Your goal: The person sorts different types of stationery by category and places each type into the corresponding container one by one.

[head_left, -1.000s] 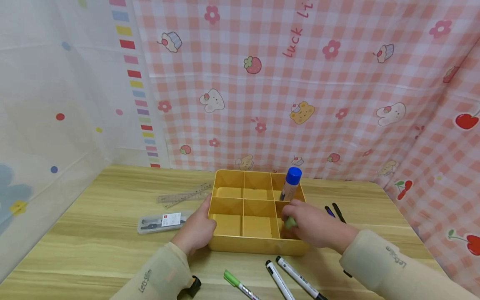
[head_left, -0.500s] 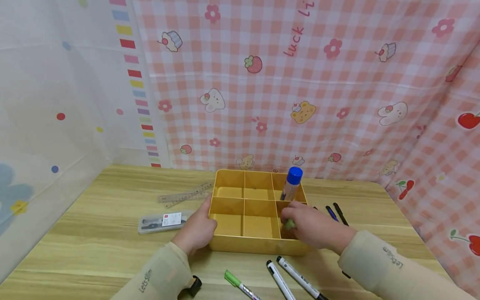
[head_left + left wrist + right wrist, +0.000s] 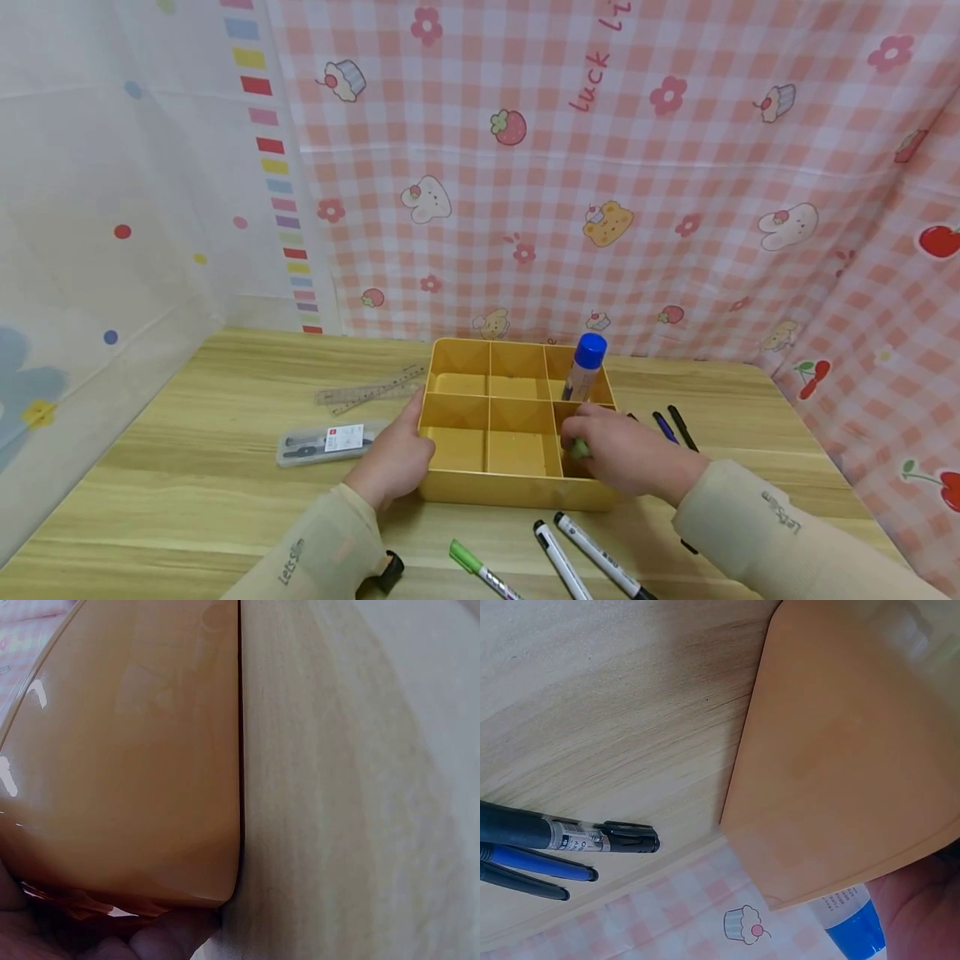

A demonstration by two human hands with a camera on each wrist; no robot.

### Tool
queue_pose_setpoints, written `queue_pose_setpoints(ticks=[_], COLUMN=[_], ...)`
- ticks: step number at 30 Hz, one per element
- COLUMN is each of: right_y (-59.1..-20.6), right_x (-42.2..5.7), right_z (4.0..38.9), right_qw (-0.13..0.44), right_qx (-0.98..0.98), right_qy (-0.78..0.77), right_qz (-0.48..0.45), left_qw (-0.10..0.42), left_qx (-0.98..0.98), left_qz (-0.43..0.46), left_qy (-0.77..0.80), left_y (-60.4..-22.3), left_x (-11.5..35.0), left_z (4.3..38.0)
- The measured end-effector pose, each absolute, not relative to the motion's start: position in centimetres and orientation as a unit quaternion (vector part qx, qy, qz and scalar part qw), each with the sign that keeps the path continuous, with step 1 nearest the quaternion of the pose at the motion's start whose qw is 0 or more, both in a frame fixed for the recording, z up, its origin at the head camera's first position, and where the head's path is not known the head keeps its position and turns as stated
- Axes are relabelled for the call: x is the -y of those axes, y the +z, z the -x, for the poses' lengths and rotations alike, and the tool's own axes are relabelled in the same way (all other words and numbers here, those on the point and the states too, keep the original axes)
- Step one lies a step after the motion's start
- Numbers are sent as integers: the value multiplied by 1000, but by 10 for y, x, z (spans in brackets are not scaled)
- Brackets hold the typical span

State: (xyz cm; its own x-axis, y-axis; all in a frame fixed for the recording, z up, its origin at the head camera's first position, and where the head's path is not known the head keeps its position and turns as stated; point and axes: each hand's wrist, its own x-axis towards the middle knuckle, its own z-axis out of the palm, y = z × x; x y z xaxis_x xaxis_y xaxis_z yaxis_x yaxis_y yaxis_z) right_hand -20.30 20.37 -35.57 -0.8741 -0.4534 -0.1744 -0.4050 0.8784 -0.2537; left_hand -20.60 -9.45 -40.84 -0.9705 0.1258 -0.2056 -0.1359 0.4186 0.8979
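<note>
A yellow organizer box [image 3: 517, 492] with several compartments stands on the table. My left hand [image 3: 393, 457] grips its left side; in the left wrist view those fingers [image 3: 161, 937] bend round the end of the box wall [image 3: 142, 765]. Inside the near right compartment, my right hand [image 3: 626, 446] holds a small green object [image 3: 580, 448], mostly hidden by the fingers, so I cannot tell its kind. Just behind that hand, a glue stick [image 3: 585, 371] with a blue cap leans in the far right compartment. Its cap [image 3: 859, 934] also shows in the right wrist view.
Left of the box lie clear rulers [image 3: 371, 390] and a compass set in a plastic case [image 3: 326, 444]. In front are a green marker [image 3: 480, 568] and white markers [image 3: 600, 554]. Black and blue pens [image 3: 664, 427] lie to the right. A patterned cloth [image 3: 525, 183] hangs behind.
The green object shows slightly less beneath the right hand's fingers than a second ago. The left hand and the box keep their places; the head view has shifted a little.
</note>
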Motion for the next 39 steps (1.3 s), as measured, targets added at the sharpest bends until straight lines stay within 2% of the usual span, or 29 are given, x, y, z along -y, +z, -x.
queue_pose_setpoints(ticks=[39], right_y=[-362], right_x=[-201], right_z=[213], right_qw=[143], right_qx=[-959], right_qy=[-112], right_qz=[219], left_qw=[118], left_qx=[-840], left_qz=[3], left_qy=[530], left_y=[-409], left_x=[94], left_z=[206])
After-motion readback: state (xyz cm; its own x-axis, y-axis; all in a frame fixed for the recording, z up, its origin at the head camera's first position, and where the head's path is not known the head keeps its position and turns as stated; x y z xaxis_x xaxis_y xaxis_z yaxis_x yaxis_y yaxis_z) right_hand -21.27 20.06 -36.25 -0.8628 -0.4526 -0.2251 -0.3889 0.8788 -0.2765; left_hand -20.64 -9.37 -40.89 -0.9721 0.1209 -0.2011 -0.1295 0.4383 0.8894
